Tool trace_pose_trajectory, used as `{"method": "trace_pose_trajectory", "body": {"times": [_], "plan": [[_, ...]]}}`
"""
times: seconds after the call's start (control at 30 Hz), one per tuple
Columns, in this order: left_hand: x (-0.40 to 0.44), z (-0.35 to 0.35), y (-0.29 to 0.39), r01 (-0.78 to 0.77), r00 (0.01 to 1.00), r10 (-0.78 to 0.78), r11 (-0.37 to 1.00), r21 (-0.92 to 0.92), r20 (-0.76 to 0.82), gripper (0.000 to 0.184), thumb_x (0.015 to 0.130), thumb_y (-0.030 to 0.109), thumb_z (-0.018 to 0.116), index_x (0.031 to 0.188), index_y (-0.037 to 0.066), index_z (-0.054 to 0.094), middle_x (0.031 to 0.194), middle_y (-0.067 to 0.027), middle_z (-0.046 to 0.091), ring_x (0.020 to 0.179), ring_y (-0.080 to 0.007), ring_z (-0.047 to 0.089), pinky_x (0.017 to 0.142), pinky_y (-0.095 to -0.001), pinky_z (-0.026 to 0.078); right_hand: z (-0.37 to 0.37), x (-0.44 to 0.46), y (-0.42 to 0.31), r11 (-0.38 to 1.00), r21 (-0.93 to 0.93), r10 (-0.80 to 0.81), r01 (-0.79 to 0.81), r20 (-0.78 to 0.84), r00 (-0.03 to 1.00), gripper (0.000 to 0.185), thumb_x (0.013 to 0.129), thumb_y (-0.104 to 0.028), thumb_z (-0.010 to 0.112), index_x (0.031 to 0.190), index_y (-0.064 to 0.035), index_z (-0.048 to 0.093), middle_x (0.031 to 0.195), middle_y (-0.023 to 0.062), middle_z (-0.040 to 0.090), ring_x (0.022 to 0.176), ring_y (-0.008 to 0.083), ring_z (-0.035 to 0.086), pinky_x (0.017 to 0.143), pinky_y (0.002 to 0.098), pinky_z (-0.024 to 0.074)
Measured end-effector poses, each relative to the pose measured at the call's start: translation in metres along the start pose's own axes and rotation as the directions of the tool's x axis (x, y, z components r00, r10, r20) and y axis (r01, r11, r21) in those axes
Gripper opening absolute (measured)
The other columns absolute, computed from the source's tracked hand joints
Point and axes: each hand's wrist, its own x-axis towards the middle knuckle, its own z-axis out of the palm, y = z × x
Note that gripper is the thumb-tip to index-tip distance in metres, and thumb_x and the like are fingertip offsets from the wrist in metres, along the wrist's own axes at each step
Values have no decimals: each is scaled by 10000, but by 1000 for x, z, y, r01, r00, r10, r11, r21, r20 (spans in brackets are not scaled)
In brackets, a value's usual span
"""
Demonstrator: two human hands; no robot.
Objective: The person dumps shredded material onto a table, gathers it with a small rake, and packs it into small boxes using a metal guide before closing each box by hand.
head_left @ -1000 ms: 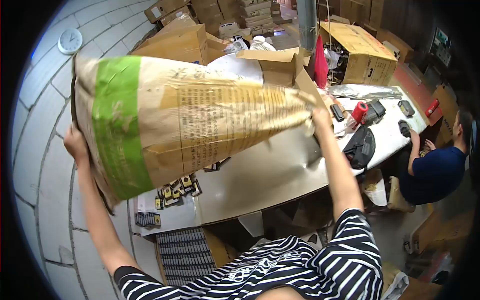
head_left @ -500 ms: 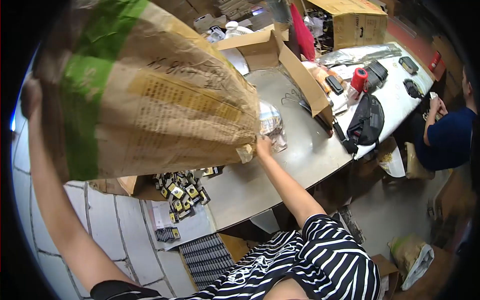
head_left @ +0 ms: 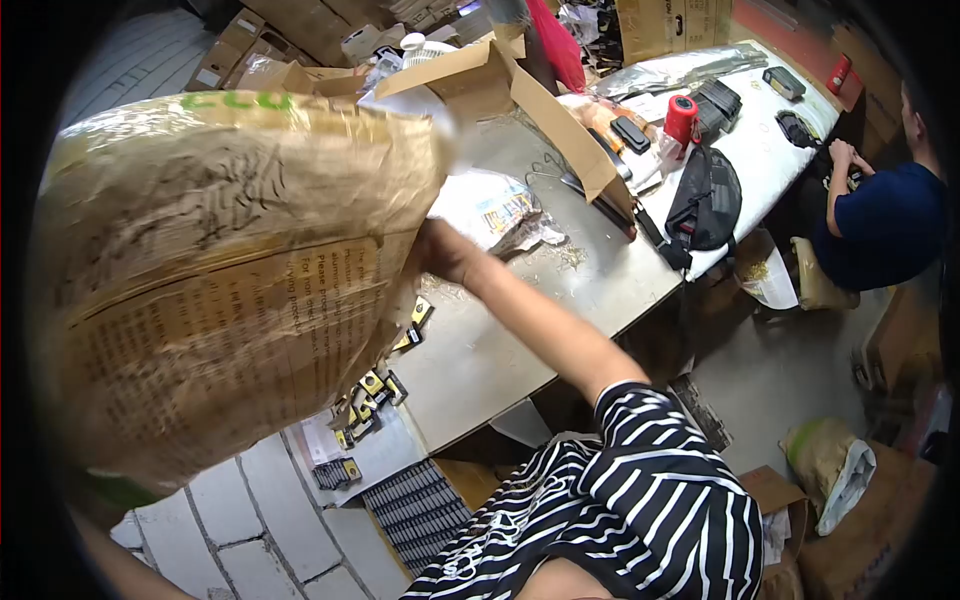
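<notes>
A large brown paper sack [head_left: 230, 270] with printed text, handwriting and green markings fills the left of the view, held up and tilted over the table. My right hand [head_left: 445, 252] is at the sack's open end, closed on its edge; the fingertips are hidden. My left forearm [head_left: 125, 570] reaches up under the sack at the lower left, and the hand itself is out of sight. Just beyond my right hand, a printed plastic bag [head_left: 500, 212] lies on the table [head_left: 480, 375], with small golden bits [head_left: 570, 255] scattered beside it.
Small black-and-yellow boxes [head_left: 370, 400] lie at the table's near left end, above a carton of stacked dark packs [head_left: 415, 510]. An open cardboard box [head_left: 565, 120], a black waist bag [head_left: 705, 200] and a red canister [head_left: 681, 118] stand further back. A co-worker [head_left: 885, 225] sits at the right.
The sack has swung lower and to the left, its printed side turned. My right hand has moved left with the sack's end, uncovering more of the plastic bag. My left hand has dropped from sight.
</notes>
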Motion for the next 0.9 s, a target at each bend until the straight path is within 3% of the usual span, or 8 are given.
{"method": "trace_pose_trajectory", "body": {"times": [0.03, 0.1, 0.23, 0.47, 0.57, 0.7, 0.8, 0.9], "plan": [[-6, -2, -3, 0, 1000, 0, 1000, -13, 21, 235, 842, 197, 530, 884, -5, 641, 852, -199, 652, 742, -327, 624, 657, -450, 478, 27, -16, -34, 991, -88, -100, 105, 62, 993, 514, 978, -362, 452, 1382, -54, 375, 1383, 76, 462, 1207, 232, 489, 1044, 402, 378], [-20, -3, -3, 3, 998, 0, 999, -45, 68, 229, 844, 190, 536, 908, -9, 631, 867, -194, 647, 759, -319, 620, 674, -438, 475, 54, -28, -94, 928, -281, -242, 244, 42, 969, 429, 1005, -296, 397, 1375, -78, 382, 1362, 63, 471, 1219, 192, 460, 1057, 339, 359], [-64, 17, 16, 40, 979, -5, 985, -168, 205, 228, 848, 176, 548, 955, -16, 609, 896, -184, 639, 795, -302, 611, 708, -415, 468, 115, -93, -213, 721, -551, -473, 421, 53, 880, 450, 961, -256, 467, 1339, -21, 404, 1338, 104, 482, 1215, 205, 451, 1070, 333, 330], [-153, 14, 188, 250, 921, -1, 768, -590, 390, 257, 854, 152, 570, 1037, -28, 572, 947, -166, 623, 857, -273, 595, 768, -375, 456, 181, -280, -330, 241, -876, -738, 418, 114, 665, 451, 914, -223, 499, 1309, -15, 433, 1306, 107, 506, 1190, 202, 470, 1051, 331, 346], [-178, -19, 295, 394, 892, 6, 476, -786, 452, 278, 857, 142, 580, 1072, -34, 556, 968, -158, 617, 883, -261, 588, 794, -358, 451, 199, -380, -349, 69, -953, -828, 295, 110, 549, 452, 894, -209, 513, 1296, -13, 445, 1292, 108, 516, 1180, 201, 479, 1043, 330, 353], [-206, -112, 440, 564, 826, 76, -120, -817, 559, 314, 861, 128, 592, 1119, -41, 534, 997, -148, 608, 919, -245, 579, 828, -335, 444, 227, -513, -345, -71, -996, -931, 60, 88, 354, 455, 868, -191, 531, 1279, -9, 461, 1273, 110, 530, 1166, 199, 490, 1033, 329, 362], [-225, -205, 534, 612, 766, 219, -534, -583, 604, 344, 864, 118, 602, 1154, -46, 518, 1019, -140, 602, 945, -232, 572, 854, -317, 439, 248, -595, -314, -88, -990, -984, -106, 70, 165, 457, 848, -177, 545, 1266, -6, 473, 1260, 111, 540, 1155, 198, 499, 1024, 328, 368], [-233, -301, 616, 654, 679, 447, -729, -203, 582, 329, 862, 94, 596, 1147, -52, 518, 998, -138, 606, 960, -200, 568, 860, -316, 439, 266, -667, -275, -47, -971, -997, -234, 59, -43, 459, 828, -163, 559, 1253, -4, 486, 1246, 112, 550, 1145, 197, 507, 1016, 327, 375]]}}
